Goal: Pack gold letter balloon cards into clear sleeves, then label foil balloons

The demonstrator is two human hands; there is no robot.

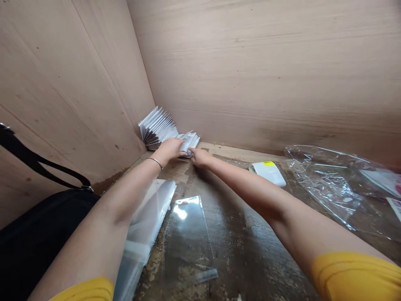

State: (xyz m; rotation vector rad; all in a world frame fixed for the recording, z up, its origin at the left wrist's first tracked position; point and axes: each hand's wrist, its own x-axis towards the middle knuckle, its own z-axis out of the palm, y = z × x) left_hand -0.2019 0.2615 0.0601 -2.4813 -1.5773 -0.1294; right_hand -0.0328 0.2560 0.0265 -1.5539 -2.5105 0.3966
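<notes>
A row of thin white cards stands fanned out in the corner, leaning against the wooden walls. Its right end lies lower, where both hands meet it. My left hand, with a bangle at the wrist, has its fingers closed on some of these cards. My right hand is at their near right edge, fingers curled and the index fingertip against the cards. How many cards each hand grips is hidden. Closer to me, a clear plastic sleeve with a hang hole lies flat beside a stack of clear sleeves, partly under my left forearm.
To the right lie a white roll or folded piece with a yellow label and a crumpled clear plastic bag. A black bag with a strap sits at the left. Wooden panels enclose the worn tabletop at the back and left.
</notes>
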